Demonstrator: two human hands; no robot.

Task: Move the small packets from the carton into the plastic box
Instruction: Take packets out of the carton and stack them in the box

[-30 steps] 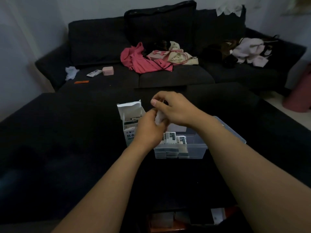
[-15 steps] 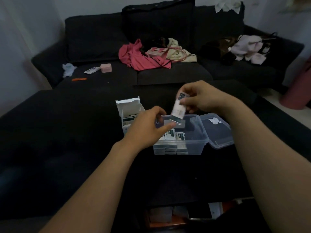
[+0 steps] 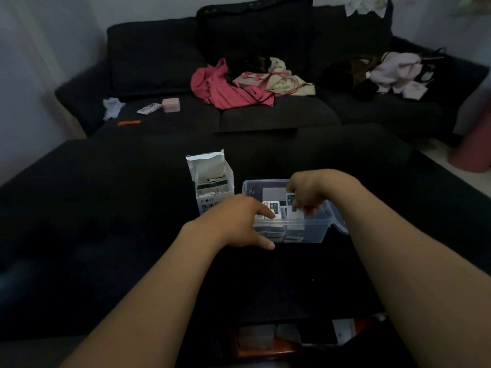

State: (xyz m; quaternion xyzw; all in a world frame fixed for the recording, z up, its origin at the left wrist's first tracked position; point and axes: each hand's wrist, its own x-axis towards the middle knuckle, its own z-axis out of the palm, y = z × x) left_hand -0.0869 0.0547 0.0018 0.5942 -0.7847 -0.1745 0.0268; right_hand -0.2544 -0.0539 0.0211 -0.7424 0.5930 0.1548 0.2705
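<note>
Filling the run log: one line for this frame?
right hand pinches packet inside plastic box | left hand open at box's near-left corner | carton open, packets remain

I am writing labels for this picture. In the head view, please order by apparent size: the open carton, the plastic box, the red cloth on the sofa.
1. red cloth, though it lies farther away
2. plastic box
3. carton, close to the box in size

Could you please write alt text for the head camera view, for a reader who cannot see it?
The right hand lowers a small packet into a clear plastic box already holding packets, while the left hand rests open at its near left corner. An open white carton stands left of it on a dark surface.
</note>
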